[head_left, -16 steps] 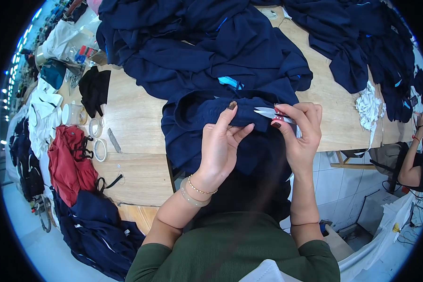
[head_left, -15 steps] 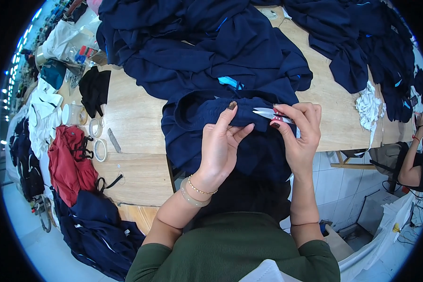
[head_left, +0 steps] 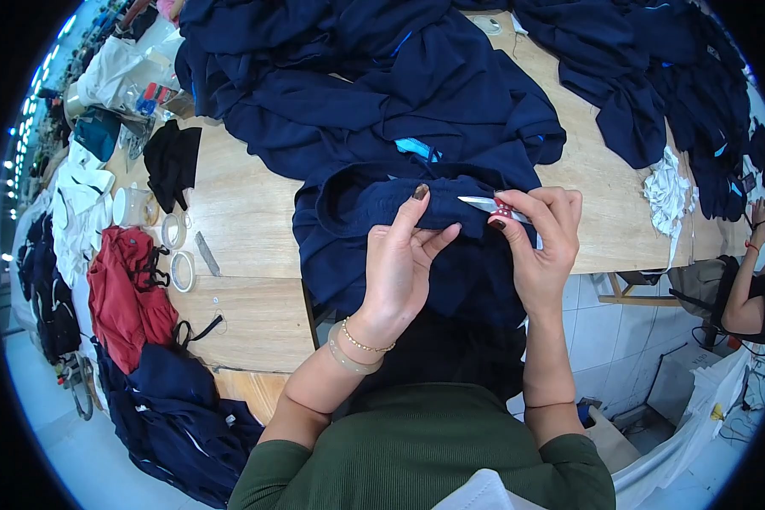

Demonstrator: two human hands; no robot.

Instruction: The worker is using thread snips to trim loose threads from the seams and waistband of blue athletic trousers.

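pinching navy garment (head_left: 399, 212) and thread snips (head_left: 489, 205), hands work over a cluttered wooden table (head_left: 238, 212).

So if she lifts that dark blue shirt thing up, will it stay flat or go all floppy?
Probably floppy: the navy garment already folds and droops over the table edge. It likely bunches easily, since the left hand pinches its hem into a ridge. It looks light, held up by fingertips while the right hand holds small snips.

Bright, even overhead light, row of small lamps glaring along the far left rim, soft shadows under the dark cloth, sharp centre, heavy fisheye bending toward black corners, slight softness at edges.
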